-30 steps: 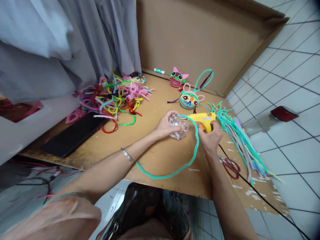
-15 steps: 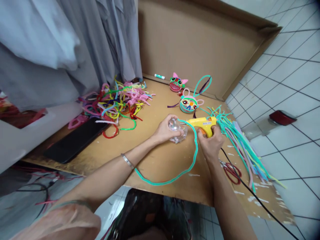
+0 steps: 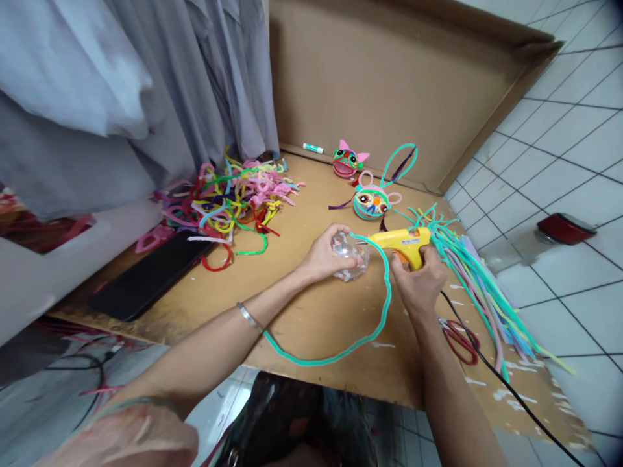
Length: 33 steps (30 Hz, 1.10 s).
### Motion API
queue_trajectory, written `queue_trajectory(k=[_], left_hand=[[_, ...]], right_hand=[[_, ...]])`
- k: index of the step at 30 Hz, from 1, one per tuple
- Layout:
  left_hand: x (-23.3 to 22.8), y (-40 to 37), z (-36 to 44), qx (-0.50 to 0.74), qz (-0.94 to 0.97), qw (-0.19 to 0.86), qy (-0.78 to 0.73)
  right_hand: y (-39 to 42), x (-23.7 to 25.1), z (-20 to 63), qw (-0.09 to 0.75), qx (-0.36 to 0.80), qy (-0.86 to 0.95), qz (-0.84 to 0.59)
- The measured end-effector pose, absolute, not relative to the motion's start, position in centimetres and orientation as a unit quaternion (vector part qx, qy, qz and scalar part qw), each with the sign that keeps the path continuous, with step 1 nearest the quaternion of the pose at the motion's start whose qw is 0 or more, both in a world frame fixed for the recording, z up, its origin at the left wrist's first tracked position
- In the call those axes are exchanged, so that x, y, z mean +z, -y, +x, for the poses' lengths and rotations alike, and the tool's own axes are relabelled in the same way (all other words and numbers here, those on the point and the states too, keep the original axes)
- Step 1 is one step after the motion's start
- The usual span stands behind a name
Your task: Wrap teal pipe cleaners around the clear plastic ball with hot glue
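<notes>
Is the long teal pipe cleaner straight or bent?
Bent: the teal pipe cleaner curves in a wide arc from the clear ball in the left hand down toward the table's front edge.

— What colours show near the middle of the frame?
— The glue gun (image 3: pixel 403 244) is yellow with an orange trigger, and the ball (image 3: pixel 348 257) left of it is clear and glinting. The long pipe cleaner (image 3: pixel 377 322) looping below them is teal.
— And towards the upper left?
— The tangled pile (image 3: pixel 228 194) mixes pink, yellow, red, green and light blue; below it the tablet (image 3: pixel 146 275) is plain black.
— Higher up, centre?
— Two heads (image 3: pixel 368 201) — teal with pink ears and orange, dark-ringed eyes. The glue stick (image 3: pixel 312 148) is white, green-capped.
— On the right?
— The bundle (image 3: pixel 474 279) runs teal, lilac and pale yellow. The scissors (image 3: pixel 460 338) have red handles, the cord (image 3: pixel 506 386) is black, and the board (image 3: pixel 302 305) is tan, flecked white.
</notes>
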<state>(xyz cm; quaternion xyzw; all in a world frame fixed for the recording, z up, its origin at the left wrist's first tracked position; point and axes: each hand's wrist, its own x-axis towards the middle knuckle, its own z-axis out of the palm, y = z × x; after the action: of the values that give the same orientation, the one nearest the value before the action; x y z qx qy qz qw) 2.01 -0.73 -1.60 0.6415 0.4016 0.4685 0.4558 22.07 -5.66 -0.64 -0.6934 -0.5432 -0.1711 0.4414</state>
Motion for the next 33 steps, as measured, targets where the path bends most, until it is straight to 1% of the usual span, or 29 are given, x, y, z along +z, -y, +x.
queue_trajectory(k=[16, 20, 26, 33], left_hand=[[-1.3, 0.9, 1.9, 0.466, 0.659, 0.423, -0.412], [-1.1, 1.0, 1.9, 0.458, 0.658, 0.427, -0.419], [-1.4, 0.9, 1.9, 0.465, 0.658, 0.435, -0.402], [-1.3, 0.9, 1.9, 0.47, 0.656, 0.446, -0.387]], right_hand=[[6.0, 0.0, 22.0, 0.442, -0.172, 0.553, -0.685], [6.0, 0.1, 22.1, 0.454, -0.162, 0.554, -0.679], [6.1, 0.2, 22.2, 0.444, -0.156, 0.557, -0.684], [6.1, 0.6, 22.4, 0.438, -0.189, 0.575, -0.665]])
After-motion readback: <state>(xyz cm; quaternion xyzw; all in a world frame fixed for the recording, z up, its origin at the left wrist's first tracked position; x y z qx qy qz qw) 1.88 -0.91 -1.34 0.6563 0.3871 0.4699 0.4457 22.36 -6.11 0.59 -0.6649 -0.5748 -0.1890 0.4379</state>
